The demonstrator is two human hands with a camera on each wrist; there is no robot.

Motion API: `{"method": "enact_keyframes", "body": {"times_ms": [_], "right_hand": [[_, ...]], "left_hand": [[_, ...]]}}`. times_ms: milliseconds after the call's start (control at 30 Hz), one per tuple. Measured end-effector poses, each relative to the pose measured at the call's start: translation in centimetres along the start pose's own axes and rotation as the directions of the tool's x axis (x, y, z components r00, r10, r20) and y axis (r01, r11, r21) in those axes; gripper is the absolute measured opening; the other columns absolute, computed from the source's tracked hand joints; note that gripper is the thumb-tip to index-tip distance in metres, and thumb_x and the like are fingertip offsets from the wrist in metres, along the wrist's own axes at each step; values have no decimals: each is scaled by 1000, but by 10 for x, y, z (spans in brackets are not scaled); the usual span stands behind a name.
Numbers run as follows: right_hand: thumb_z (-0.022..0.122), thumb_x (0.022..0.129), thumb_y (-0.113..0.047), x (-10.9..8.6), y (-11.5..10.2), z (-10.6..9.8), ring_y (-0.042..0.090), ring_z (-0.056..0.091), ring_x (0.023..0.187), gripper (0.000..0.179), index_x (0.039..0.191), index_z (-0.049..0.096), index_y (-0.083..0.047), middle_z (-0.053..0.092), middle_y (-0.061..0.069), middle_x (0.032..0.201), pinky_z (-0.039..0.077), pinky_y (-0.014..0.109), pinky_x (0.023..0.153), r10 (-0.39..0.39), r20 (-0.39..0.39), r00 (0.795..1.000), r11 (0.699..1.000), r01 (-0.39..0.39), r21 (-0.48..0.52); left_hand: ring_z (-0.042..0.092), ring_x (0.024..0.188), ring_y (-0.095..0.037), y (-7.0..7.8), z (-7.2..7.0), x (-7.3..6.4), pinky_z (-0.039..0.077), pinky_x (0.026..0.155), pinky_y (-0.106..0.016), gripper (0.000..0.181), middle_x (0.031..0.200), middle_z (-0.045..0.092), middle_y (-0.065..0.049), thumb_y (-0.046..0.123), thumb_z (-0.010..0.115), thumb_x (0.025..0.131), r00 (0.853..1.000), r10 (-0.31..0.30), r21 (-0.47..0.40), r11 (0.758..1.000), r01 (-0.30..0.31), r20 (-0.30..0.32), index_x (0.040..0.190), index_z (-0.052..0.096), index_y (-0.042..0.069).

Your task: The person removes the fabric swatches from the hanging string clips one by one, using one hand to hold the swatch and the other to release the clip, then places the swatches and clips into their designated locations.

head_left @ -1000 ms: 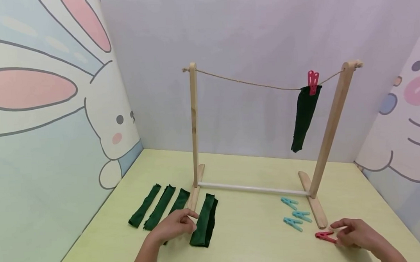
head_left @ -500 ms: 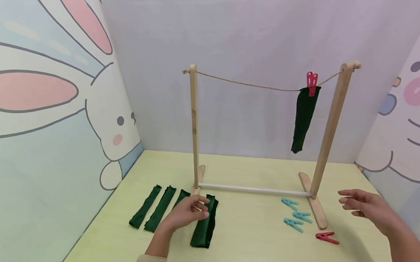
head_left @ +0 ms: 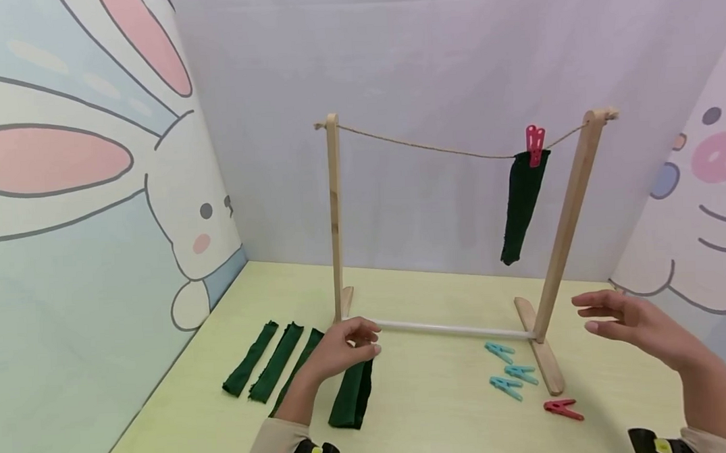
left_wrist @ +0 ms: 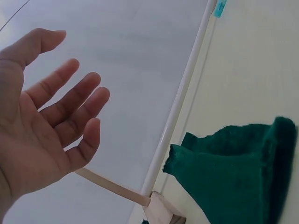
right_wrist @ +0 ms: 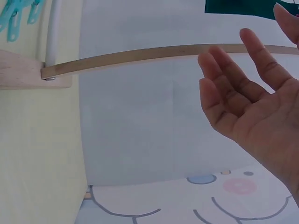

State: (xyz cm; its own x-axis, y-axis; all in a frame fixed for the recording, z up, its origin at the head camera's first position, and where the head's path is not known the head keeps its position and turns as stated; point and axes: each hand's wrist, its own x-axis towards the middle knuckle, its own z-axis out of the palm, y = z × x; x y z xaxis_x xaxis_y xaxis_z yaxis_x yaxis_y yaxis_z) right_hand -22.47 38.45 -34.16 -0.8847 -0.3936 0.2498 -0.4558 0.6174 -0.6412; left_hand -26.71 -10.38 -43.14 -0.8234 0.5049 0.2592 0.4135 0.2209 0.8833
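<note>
My left hand (head_left: pixel 343 349) hovers over the folded green cloth strip (head_left: pixel 349 399) at the near left, its fingers loosely bent around nothing. The left wrist view shows the palm apart from that green cloth (left_wrist: pixel 229 172). Beside the right post, my right hand (head_left: pixel 638 326) is raised above the table, also holding nothing; its relaxed fingers (right_wrist: pixel 224 84) show in the right wrist view. On the rope (head_left: pixel 420 145) hangs one dark green cloth strip (head_left: pixel 523 206), fastened by a red clothespin (head_left: pixel 535 146). Another red clothespin (head_left: pixel 564 409) lies on the table below my right hand.
Three blue clothespins (head_left: pixel 506 386) lie near the foot of the right post (head_left: pixel 572 224). More green strips (head_left: pixel 276 362) lie in a row at left, one partly hidden by my left arm. The left post (head_left: pixel 335 214) and white bar (head_left: pixel 440 328) stand behind.
Both hands have risen from near the table. My right hand has moved up and away from the loose red clothespin, which stays lying there. My left hand has moved right and upward.
</note>
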Motion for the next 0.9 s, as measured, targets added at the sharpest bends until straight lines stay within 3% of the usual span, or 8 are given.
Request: {"method": "enact_keyframes", "body": {"times_ms": [200,333,567,733,900], "right_hand": [[56,89,7,11,-9,-6,-1,53,104,38,126,45,7,53,-15,121,49,20,72,-85,-67,994,996,87,20],[54,88,9,14,-14,-9,1,54,104,40,127,47,4,55,-12,120,46,17,74,-94,-131,987,995,97,12],[48,87,16,23,-31,-17,3,53,108,42,128,44,7,55,-8,122,43,12,78,-166,-232,959,983,178,34],[49,86,16,34,-47,-24,3,52,109,45,130,44,6,54,-8,123,42,12,76,-197,-274,941,978,210,20],[50,86,16,42,-60,-33,4,51,109,48,131,44,4,53,-7,124,41,11,80,-209,-280,937,976,217,-4]], "left_hand": [[58,94,-16,9,8,14,48,78,-34,32,108,60,-4,28,66,87,1000,27,-8,1000,-27,12,117,60,18],[58,95,-14,14,14,22,48,78,-34,30,106,60,2,27,66,87,998,59,-6,998,-59,-12,116,61,19],[56,101,-24,28,26,36,46,80,-37,35,112,59,-5,15,65,87,996,86,-45,995,-88,-38,121,58,13],[55,103,-30,52,33,41,46,82,-38,37,113,58,-11,10,64,87,995,82,-45,995,-85,-52,123,55,7],[55,101,-35,74,41,43,46,82,-38,35,110,59,-12,11,64,86,993,81,-94,992,-89,-85,120,57,4]]}}
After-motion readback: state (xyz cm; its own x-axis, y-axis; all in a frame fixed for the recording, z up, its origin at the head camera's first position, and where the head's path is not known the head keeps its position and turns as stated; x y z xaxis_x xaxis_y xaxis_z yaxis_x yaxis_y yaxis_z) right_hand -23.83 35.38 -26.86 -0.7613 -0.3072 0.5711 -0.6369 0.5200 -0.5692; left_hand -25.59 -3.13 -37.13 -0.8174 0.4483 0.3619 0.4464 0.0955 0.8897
